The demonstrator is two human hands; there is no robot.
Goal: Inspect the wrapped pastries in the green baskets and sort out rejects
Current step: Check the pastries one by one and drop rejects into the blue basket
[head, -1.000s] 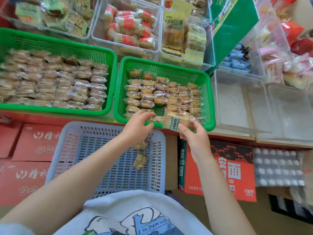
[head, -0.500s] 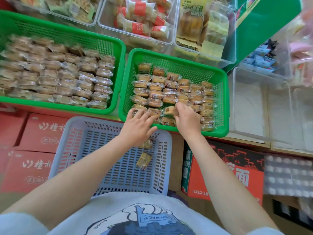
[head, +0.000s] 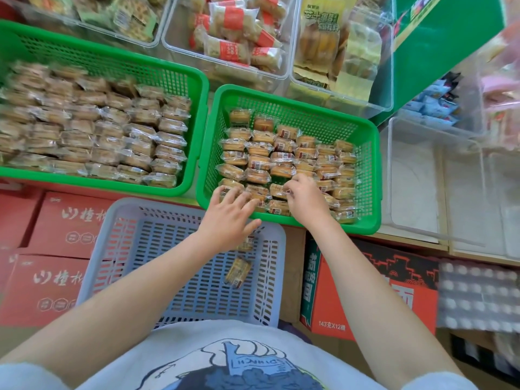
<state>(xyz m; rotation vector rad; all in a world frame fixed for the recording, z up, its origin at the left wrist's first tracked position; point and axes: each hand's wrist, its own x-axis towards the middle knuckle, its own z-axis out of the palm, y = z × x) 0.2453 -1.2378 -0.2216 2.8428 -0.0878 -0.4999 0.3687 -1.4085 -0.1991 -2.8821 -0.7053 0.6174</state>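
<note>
Inspection underway: left hand (head: pixel 229 218) rests flat, right hand (head: pixel 305 199) pinches a wrapped pastry (head: pixel 278 190) in the green basket (head: pixel 287 220), next likely lifting it for checking.

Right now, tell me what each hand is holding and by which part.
The right hand pinches a wrapped pastry in the right green basket by its wrapper edge. The left hand lies flat on the front pastries, gripping nothing.

Left hand (head: pixel 229 218) flat on wrapped pastries (head: pixel 284 161), right hand (head: pixel 305 199) pinching one; small green basket (head: pixel 365 223), grey basket (head: pixel 180 215) below
</note>
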